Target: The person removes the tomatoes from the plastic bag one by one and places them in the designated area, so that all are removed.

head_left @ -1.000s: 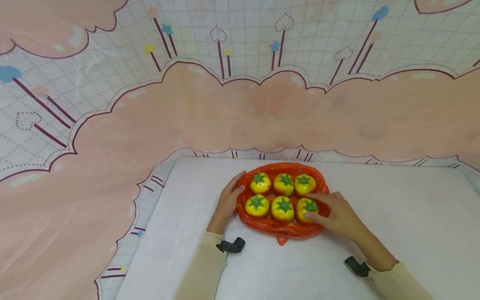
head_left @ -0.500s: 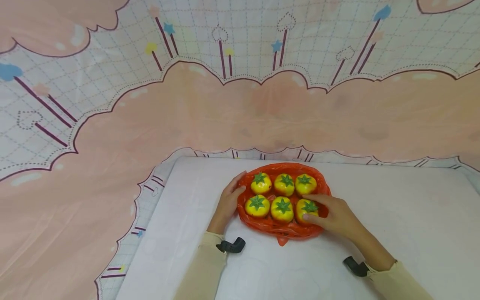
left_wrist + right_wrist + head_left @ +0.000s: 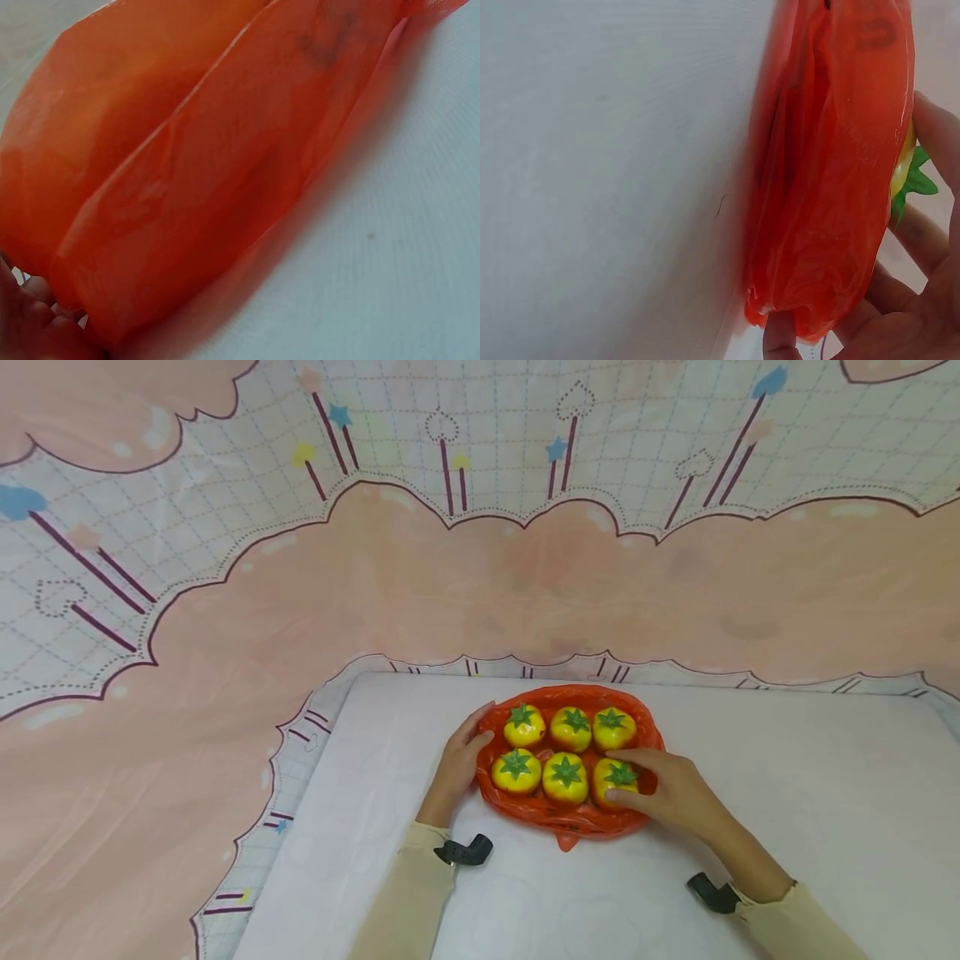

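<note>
A red plastic bag (image 3: 558, 820) lies spread open in an oval on the white table. Several yellow-orange fruits with green star-shaped leaves, like persimmons, sit inside in two rows. My left hand (image 3: 450, 768) holds the bag's left side, thumb at the rim. In the left wrist view its fingers show partly behind the bag wall (image 3: 195, 195). My right hand (image 3: 678, 793) grips the front right persimmon (image 3: 606, 777), thumb at its front and index finger behind it. In the right wrist view its other fingers lie about the bag's side (image 3: 832, 172), which hides most of the fruit.
A white cloth covers the table (image 3: 810, 777). Behind it hangs a peach and white patterned curtain (image 3: 480, 585), which also runs down along the left side. A black device (image 3: 465, 850) is strapped to the left wrist, another black device (image 3: 712, 893) to the right.
The right hand has edged slightly left around the same persimmon. The left hand keeps its place on the bag, and the fruits stay put.
</note>
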Tool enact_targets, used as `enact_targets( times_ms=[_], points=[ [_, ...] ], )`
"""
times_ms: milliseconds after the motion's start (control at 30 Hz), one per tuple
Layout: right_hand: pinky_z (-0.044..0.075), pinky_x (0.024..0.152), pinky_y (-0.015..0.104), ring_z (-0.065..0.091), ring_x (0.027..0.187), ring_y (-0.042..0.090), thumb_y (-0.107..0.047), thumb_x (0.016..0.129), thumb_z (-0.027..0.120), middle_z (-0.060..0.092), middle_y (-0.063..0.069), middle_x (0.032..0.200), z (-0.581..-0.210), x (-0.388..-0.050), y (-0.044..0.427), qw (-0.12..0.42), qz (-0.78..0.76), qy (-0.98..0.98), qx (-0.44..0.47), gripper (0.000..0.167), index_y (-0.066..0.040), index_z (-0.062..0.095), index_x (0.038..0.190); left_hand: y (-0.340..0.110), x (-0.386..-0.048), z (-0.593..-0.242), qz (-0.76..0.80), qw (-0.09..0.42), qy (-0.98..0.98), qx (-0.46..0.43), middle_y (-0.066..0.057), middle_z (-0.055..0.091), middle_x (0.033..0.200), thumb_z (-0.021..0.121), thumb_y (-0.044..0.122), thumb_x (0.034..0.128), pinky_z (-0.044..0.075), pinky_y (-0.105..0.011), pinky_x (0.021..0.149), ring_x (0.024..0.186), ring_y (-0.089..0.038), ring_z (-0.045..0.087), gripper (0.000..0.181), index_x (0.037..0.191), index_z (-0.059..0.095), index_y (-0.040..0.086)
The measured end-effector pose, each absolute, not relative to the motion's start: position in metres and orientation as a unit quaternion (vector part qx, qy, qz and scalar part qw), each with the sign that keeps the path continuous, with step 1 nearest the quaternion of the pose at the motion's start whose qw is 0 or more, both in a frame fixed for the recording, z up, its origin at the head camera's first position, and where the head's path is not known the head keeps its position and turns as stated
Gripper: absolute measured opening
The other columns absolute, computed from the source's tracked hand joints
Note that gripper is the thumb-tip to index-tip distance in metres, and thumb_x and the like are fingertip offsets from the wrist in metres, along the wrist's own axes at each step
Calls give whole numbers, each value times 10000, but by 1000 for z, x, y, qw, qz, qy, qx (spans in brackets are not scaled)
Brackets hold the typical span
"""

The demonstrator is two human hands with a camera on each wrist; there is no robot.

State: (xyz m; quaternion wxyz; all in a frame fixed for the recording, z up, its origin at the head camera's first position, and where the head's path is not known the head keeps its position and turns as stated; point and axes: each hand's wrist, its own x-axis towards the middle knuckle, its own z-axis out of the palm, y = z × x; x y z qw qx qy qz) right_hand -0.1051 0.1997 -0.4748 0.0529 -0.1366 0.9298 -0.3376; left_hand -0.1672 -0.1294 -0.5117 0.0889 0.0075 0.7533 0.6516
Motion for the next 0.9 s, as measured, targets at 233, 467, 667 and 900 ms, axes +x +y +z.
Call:
enact_targets(
  times_ms=[233, 467, 667, 900],
  points=[
    [489, 1030, 665, 599, 1232, 362, -557, 826, 785, 689, 80, 1316, -472, -104, 200, 46, -336, 930, -142, 621, -198, 685, 1323, -130, -167, -512, 650, 84, 755, 9, 97, 413, 1616, 500, 266, 1045, 332, -483, 1233, 1542, -201, 321, 481, 1521, 480, 334],
    [520, 989, 657, 635, 1178, 370, -548, 822, 795, 711, 100, 1270, -468, -102, 203, 18, -320, 936, -147, 611, -172, 702, 1294, -130, -166, -512, 648, 87, 756, 12, 80, 407, 1623, 497, 254, 1042, 337, -488, 1228, 1540, -218, 327, 490, 1528, 474, 318],
    [529, 974, 661, 644, 1178, 392, -543, 821, 799, 717, 114, 1256, -459, -100, 204, -2, -305, 941, -147, 606, -165, 706, 1285, -129, -167, -512, 647, 90, 757, 10, 91, 404, 1624, 494, 258, 1038, 351, -482, 1219, 1543, -215, 323, 498, 1530, 469, 330],
    [543, 955, 654, 639, 1192, 417, -533, 824, 801, 707, 151, 1273, -449, -97, 204, -6, -306, 942, -137, 605, -168, 700, 1296, -130, -167, -512, 646, 94, 757, 3, 115, 412, 1613, 495, 274, 1041, 360, -465, 1218, 1533, -189, 338, 493, 1528, 468, 340]
  ],
)
